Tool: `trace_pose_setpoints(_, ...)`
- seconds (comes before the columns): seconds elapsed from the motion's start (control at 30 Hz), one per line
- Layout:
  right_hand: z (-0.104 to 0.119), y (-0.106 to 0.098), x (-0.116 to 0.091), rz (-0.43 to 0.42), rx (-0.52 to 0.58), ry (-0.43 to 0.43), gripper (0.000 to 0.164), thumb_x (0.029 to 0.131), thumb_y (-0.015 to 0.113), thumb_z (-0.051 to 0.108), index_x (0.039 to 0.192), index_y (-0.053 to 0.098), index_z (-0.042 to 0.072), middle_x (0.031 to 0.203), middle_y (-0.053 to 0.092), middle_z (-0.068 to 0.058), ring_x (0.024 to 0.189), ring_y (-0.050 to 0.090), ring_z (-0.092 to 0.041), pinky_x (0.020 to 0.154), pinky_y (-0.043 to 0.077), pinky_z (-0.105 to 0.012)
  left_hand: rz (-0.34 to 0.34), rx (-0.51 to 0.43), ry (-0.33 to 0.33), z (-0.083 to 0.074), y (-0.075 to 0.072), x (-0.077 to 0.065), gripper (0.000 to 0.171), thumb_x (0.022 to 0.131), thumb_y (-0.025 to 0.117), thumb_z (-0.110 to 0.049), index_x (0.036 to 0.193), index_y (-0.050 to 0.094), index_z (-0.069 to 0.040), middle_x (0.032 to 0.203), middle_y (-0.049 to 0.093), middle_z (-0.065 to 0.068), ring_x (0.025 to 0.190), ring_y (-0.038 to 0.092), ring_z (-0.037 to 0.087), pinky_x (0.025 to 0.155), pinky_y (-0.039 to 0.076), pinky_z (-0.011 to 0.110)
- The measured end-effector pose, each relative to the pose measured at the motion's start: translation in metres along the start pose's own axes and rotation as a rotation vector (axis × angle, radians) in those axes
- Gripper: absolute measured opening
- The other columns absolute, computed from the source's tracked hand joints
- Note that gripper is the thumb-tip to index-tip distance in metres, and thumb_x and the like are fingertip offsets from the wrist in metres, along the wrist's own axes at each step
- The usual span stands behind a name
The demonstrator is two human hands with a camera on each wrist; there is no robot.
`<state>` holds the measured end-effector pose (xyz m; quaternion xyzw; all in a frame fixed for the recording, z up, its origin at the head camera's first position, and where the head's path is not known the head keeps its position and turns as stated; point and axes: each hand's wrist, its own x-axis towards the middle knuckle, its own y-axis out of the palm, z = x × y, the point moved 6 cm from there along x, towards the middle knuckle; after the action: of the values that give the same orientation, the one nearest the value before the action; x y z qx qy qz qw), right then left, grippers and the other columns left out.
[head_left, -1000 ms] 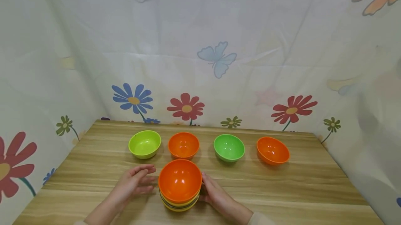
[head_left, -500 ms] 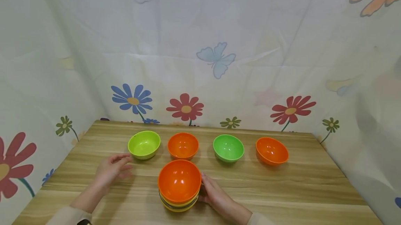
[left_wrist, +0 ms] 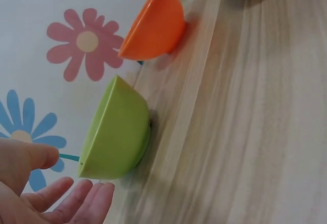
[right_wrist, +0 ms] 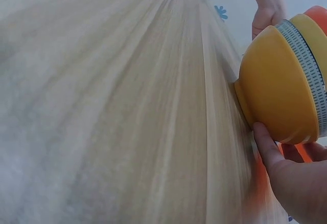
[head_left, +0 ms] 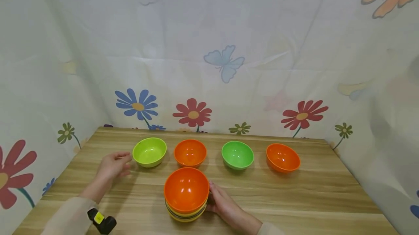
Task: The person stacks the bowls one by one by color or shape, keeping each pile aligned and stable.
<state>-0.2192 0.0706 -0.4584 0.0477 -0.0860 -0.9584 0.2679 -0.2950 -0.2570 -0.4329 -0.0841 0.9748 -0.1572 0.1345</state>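
Observation:
My left hand (head_left: 112, 166) is beside the lime-green bowl (head_left: 149, 152), at its left. In the left wrist view its thumb and spread fingers (left_wrist: 71, 203) point toward the rim of that bowl (left_wrist: 116, 132), with nothing between them. My right hand (head_left: 226, 206) holds the right side of a stack of bowls at the front of the table. An orange bowl (head_left: 186, 189) tops the stack, over yellow ones (head_left: 183, 218). In the right wrist view, the right thumb (right_wrist: 265, 142) touches the lowest yellow bowl (right_wrist: 273, 83) near its foot; the other fingers are partly hidden behind it.
Along the back of the wooden table (head_left: 294, 198) stand an orange bowl (head_left: 190, 153), a green bowl (head_left: 237, 155) and another orange bowl (head_left: 283, 158), right of the lime-green one. A flowered cloth (head_left: 222, 16) hangs behind. A black device (head_left: 102, 221) is at the left sleeve.
My left hand has moved away from the stack, leftward and back, to the side of the lime-green bowl. The right hand has stayed at the stack.

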Motion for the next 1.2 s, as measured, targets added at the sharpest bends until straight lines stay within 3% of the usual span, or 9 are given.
trace_pose_setpoints(0.23, -0.001, 0.000, 0.000, 0.001, 0.000, 0.000, 0.065, 0.100, 0.028, 0.042, 0.140, 0.025, -0.008, 0.144, 0.029, -0.025, 0.127, 0.039, -0.030, 0.093, 0.046, -0.043, -0.035, 0.149, -0.018, -0.011, -0.002, 0.009, 0.052, 0.093, 0.052, -0.028, 0.132, 0.042, 0.004, 0.126, 0.046, 0.027, 0.102, 0.056, 0.033, 0.070, 0.055, 0.032)
trace_pose_setpoints(0.43, -0.001, -0.001, 0.000, -0.009, -0.006, -0.002, 0.065, 0.100, 0.029, 0.043, 0.140, 0.026, -0.009, 0.143, 0.030, -0.025, 0.125, 0.041, -0.029, 0.092, 0.046, -0.043, -0.025, 0.277, -0.023, -0.018, -0.002, 0.016, 0.055, 0.091, 0.055, -0.030, 0.131, 0.044, 0.006, 0.127, 0.046, 0.029, 0.101, 0.053, 0.034, 0.071, 0.054, 0.032)
trace_pose_setpoints(0.57, -0.001, -0.001, 0.000, -0.011, -0.010, -0.005, 0.065, 0.100, 0.029, 0.043, 0.139, 0.027, -0.009, 0.143, 0.031, -0.025, 0.124, 0.042, -0.029, 0.092, 0.046, -0.043, -0.023, 0.346, -0.017, -0.022, -0.001, 0.019, 0.056, 0.089, 0.057, -0.029, 0.129, 0.045, 0.008, 0.128, 0.045, 0.029, 0.090, 0.055, 0.029, 0.069, 0.053, 0.031)
trace_pose_setpoints(0.77, -0.002, -0.001, 0.000, -0.008, -0.001, -0.002, 0.065, 0.099, 0.030, 0.043, 0.139, 0.027, -0.009, 0.142, 0.032, -0.025, 0.124, 0.043, -0.028, 0.092, 0.047, -0.042, -0.061, 0.394, -0.039, -0.024, 0.000, 0.023, 0.052, 0.088, 0.056, -0.025, 0.129, 0.047, 0.006, 0.126, 0.046, 0.028, 0.069, 0.053, 0.020, 0.061, 0.050, 0.028)
trace_pose_setpoints(0.87, -0.002, -0.001, -0.001, -0.009, 0.002, -0.003, 0.065, 0.099, 0.031, 0.043, 0.139, 0.028, -0.009, 0.142, 0.033, -0.024, 0.123, 0.043, -0.027, 0.092, 0.047, -0.042, -0.067, 0.424, -0.020, -0.026, 0.002, 0.023, 0.051, 0.087, 0.057, -0.024, 0.128, 0.048, 0.006, 0.119, 0.049, 0.026, 0.060, 0.051, 0.017, 0.054, 0.047, 0.025)
trace_pose_setpoints(1.07, -0.002, -0.001, -0.001, -0.008, 0.004, -0.005, 0.065, 0.099, 0.031, 0.043, 0.138, 0.031, -0.009, 0.141, 0.034, -0.024, 0.123, 0.044, -0.026, 0.091, 0.047, -0.041, -0.047, 0.424, -0.005, -0.027, 0.006, 0.028, 0.049, 0.085, 0.059, -0.020, 0.126, 0.049, 0.004, 0.080, 0.060, 0.014, 0.047, 0.053, 0.014, 0.046, 0.042, 0.023)
trace_pose_setpoints(1.2, -0.002, -0.001, -0.001, -0.006, 0.004, -0.004, 0.065, 0.099, 0.032, 0.043, 0.138, 0.030, -0.009, 0.142, 0.033, -0.024, 0.122, 0.045, -0.025, 0.091, 0.047, -0.041, -0.045, 0.392, -0.004, -0.025, 0.009, 0.031, 0.048, 0.084, 0.060, -0.016, 0.126, 0.049, 0.004, 0.092, 0.061, 0.021, 0.047, 0.057, 0.014, 0.047, 0.047, 0.024)
